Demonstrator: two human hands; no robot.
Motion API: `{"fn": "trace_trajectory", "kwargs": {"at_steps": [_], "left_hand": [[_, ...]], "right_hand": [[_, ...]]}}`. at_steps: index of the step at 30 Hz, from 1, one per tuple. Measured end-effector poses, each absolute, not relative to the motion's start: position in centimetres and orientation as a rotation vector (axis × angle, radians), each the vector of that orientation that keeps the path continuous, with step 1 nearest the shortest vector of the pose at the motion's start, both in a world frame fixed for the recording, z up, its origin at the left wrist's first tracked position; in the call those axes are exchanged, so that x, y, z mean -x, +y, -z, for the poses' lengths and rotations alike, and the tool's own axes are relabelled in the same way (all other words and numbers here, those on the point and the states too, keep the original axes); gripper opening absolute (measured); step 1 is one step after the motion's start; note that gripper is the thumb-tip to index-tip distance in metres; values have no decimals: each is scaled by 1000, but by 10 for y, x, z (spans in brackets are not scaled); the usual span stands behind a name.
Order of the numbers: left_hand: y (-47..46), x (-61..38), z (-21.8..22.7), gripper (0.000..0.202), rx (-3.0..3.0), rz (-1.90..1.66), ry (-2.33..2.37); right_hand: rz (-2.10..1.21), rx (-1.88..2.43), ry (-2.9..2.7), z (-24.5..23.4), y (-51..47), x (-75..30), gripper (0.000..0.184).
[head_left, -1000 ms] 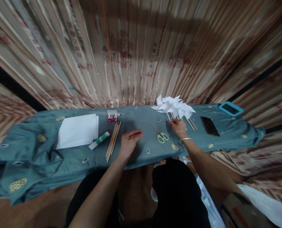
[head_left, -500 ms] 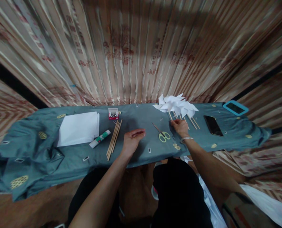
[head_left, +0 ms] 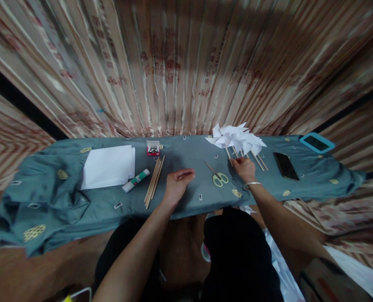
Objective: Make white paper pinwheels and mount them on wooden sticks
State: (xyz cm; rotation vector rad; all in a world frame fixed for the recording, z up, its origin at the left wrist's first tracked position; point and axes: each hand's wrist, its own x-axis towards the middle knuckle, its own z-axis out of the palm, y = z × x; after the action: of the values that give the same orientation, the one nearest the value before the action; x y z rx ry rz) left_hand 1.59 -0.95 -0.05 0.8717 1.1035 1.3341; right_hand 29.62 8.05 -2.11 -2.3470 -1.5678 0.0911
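White paper pinwheels on wooden sticks lie overlapping at the back right of the cloth-covered table. Among their sticks is my right hand, with its fingers pinched on the stick of one pinwheel. My left hand hovers over the middle of the table, fingers stretched out and nothing in them. Between the two hands lie scissors with pale green handles. Left of my left hand is a bundle of bare wooden sticks. Behind these sits a small open red box with shiny metal pieces in it.
A glue tube lies beside a stack of white paper on the left. A dark phone and a blue-framed tablet lie at the right. The teal cloth covers the table; a striped curtain hangs behind it.
The view has shifted slightly, so everything on the table sits a little further right. My hands have hardly moved against the table, and the pinwheels lie as before.
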Motion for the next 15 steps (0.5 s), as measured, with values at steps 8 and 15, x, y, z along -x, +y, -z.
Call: {"fn": "trace_trajectory", "kwargs": {"at_steps": [8, 15], "left_hand": [[-18, -13, 8, 20, -959, -1303, 1133], [-33, -7, 14, 12, -1159, -1119, 1233]], "right_hand": [[27, 2157, -1647, 9, 58, -294, 37], [-527, 1629, -1600, 4, 29, -217, 43]]}}
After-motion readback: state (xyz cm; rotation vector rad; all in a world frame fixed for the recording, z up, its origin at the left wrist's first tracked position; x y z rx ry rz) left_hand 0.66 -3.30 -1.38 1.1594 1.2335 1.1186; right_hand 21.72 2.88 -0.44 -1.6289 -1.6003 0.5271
